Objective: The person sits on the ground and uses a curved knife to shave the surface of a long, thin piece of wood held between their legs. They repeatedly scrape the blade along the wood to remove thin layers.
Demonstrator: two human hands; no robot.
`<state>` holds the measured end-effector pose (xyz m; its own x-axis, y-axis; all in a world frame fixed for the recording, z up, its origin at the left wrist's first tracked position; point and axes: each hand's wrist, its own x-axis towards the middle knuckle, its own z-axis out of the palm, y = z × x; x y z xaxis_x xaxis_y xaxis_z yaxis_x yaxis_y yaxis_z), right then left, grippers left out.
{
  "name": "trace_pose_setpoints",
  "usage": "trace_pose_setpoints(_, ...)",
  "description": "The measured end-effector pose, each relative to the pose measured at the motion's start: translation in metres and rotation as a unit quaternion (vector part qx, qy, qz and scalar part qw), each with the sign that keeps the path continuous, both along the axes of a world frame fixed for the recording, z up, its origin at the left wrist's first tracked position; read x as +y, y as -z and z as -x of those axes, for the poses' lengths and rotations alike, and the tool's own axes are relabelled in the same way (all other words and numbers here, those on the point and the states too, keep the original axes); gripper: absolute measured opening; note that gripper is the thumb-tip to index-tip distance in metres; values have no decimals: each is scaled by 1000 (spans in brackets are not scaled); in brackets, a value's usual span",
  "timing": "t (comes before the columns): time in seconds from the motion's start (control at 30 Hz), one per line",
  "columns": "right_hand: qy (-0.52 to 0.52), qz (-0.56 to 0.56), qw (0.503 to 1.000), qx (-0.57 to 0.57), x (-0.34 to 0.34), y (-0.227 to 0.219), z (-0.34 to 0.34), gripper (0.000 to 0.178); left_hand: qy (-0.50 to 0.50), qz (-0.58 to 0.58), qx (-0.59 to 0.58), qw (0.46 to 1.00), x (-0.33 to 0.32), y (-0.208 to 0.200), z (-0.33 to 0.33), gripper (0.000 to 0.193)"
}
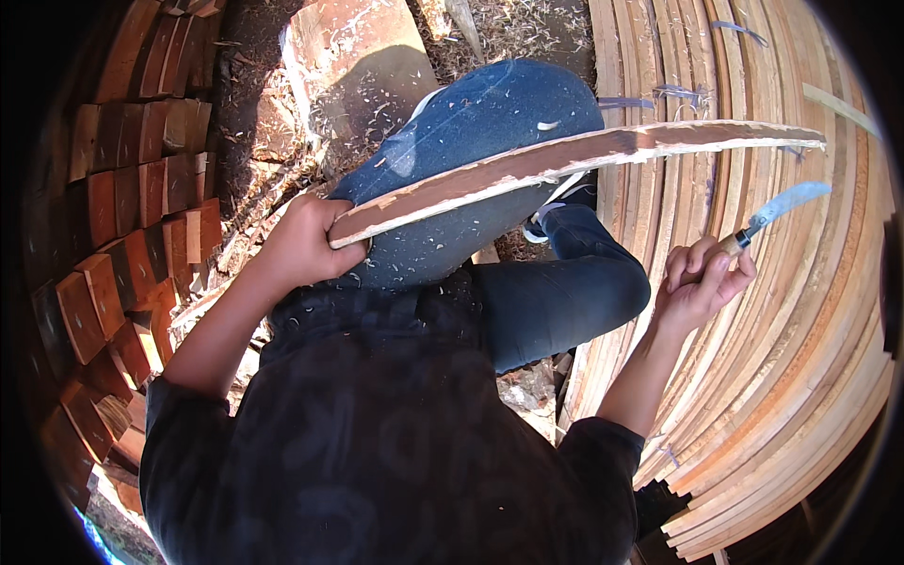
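**A long strip lies over the leg, and a knife is held apart from it**

The long strip point(527, 165) of wood lies slantwise across the person's left leg point(508, 104), its brown face up and its pale edges ragged. The left grip point(303, 243) is pinching its near end between thumb and fingers. This hold at the very end, I think, leaves nearly all the length uncovered, while the leg probably gives a support from below. The far end reaches out above the pale slats point(753, 377) at the right; whether it touches them, I cannot tell.

The right grip point(702, 282) is closed around the handle of a knife point(782, 201), with fingers and thumb wrapped together. The blade points outward, away from the body, and a gap shows between it and the strip. Perhaps it is carried in this way so that the edge keeps clear of the legs.

The right leg point(574, 315) is bent, which may make the seat steadier. Small shavings point(548, 125) are scattered over the blue cloth. The slats lie side by side, probably to be within easy reach, and reddish blocks point(122, 217) are piled at the left.
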<state>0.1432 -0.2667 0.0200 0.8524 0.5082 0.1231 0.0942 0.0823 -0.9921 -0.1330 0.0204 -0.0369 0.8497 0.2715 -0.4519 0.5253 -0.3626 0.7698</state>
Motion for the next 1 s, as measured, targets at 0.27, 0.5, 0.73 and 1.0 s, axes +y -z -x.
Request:
trace_pose_setpoints(0.27,-38,23,999,5,11,6,18,30,-1,6,8,1000,3,3,0,20)
trace_pose_setpoints(0.5,-119,128,982,-69,-11,11,24,37,-7,11,14,1000,3,-3,0,21)
trace_pose_setpoints(0.73,-31,26,999,-4,-5,7,24,41,0,6,-2,1000,0,2,0,22)
trace_pose_setpoints(1.0,-53,56,997,17,-5,9,33,32,-7,5,-13,1000,2,2,2,18)
